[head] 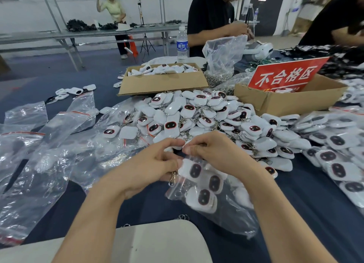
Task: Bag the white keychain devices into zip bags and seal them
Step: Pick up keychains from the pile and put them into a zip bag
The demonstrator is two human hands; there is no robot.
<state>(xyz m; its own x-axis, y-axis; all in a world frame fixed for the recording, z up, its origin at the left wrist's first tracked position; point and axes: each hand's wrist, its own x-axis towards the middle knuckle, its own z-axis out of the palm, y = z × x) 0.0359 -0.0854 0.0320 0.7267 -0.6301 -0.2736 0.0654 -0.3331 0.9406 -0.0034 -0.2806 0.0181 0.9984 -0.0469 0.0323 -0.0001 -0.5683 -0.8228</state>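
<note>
A clear zip bag lies on the dark tablecloth in front of me, with several white keychain devices inside, dark oval faces up. My left hand pinches the bag's mouth at its left end, beside a metal clasp that sticks out. My right hand pinches the same mouth just to the right. Behind my hands spreads a big heap of loose white keychain devices.
Empty zip bags lie crumpled at the left. Filled bags are stacked on the right. Two cardboard boxes stand behind the heap; one holds a red sign. A water bottle stands farther back, where two people work.
</note>
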